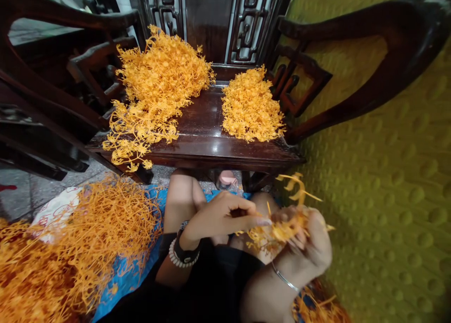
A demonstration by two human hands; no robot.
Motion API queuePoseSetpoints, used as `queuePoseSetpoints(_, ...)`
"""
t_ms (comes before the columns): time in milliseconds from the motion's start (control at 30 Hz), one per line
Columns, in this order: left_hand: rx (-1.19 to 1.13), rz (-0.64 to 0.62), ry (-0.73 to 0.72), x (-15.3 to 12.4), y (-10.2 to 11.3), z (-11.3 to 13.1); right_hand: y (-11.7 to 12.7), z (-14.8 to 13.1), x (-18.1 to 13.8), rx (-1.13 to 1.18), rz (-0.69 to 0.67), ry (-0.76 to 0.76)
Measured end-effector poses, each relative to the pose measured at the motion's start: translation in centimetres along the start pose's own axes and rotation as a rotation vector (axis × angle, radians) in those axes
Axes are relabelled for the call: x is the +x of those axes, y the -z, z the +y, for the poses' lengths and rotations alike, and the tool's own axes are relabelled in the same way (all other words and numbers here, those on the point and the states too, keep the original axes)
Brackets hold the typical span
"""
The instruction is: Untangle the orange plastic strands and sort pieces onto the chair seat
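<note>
Because the tangled orange strands (109, 219) at the near left looked thin and springy, they seemed likely to be light and apt to snag on one another; they lay heaped over a white patterned cloth (52, 215) and a blue sheet (118, 276). Farther off, the large orange heap (164, 74) covered the left of the dark wooden seat (200, 114), its loose sprigs hanging over the front edge, and a smaller, neater heap (252, 107) sat to its right.

Near and right of the middle was the orange bunch (271, 234), made up of slender stalks and small curled heads. It probably weighed little, bent easily and could have snapped at the thinner tips, so the gathered stalks seemed a safer hold than the heads. It was between the hands, above the person's lap. On its left, the left hand (225, 215) reached across with fingers bent and thumb laid against the bunch; whether it pinched a piece could not be told. On its right, the right hand (317, 243) was curled around the bunch, gripping it, with one sprig sticking up past the fingers.
</note>
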State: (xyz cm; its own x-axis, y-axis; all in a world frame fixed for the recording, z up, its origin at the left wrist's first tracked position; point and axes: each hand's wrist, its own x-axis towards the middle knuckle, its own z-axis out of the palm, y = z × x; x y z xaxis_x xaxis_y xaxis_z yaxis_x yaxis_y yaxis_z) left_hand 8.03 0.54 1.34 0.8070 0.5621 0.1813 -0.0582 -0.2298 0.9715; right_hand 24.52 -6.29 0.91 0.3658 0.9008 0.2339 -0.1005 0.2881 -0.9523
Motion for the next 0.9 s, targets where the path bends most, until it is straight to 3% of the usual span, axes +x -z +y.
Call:
queuePoseSetpoints(67, -0.034, -0.011, -0.084, 0.6, -0.4, -0.3, 0.9, 0.1, -0.1, 0.033, -0.057, 0.038)
queuePoseSetpoints(167, 0.03, 0.091, -0.142, 1.6, -1.2, -0.9, 1.3, 0.5, 0.3, -0.14, -0.159, -0.049)
queuePoseSetpoints(300, 0.057, 0.317, -0.047, 2.6, -2.2, -1.7, -0.1, 1.0, 1.0, -0.259, -0.21, -0.116)
queuePoseSetpoints(400, 0.012, 0.371, 0.008, 2.7, -2.0, -2.3, -1.1, 1.1, 1.2, -0.316, -0.213, -0.163)
queuePoseSetpoints(467, 0.022, 0.319, 0.05, 2.6, -1.4, -2.5, -1.2, 0.9, 1.1, -0.396, -0.184, -0.187)
queuePoseSetpoints(533, 0.008, 0.19, 0.084, 2.2, -0.7, -2.5, -0.8, 0.5, 0.8, -0.394, -0.221, -0.242)
queuePoseSetpoints(600, -0.08, 0.037, 0.093, 1.7, -0.1, -2.4, -0.3, 0.1, 0.5, -0.295, -0.319, -0.285)
queuePoseSetpoints(667, -0.309, -0.068, 0.082, 1.4, 0.1, -2.3, -0.1, -0.1, 0.2, -0.144, -0.396, -0.281)
queuePoseSetpoints(767, -0.685, -0.098, 0.025, 1.3, -0.9, -2.9, -0.8, 0.1, -0.4, 0.115, -0.454, -0.278)
queuePoseSetpoints(900, -0.919, -0.067, -0.088, 2.1, -3.3, -4.4, -2.7, 0.1, -0.8, 0.362, -0.481, -0.361)
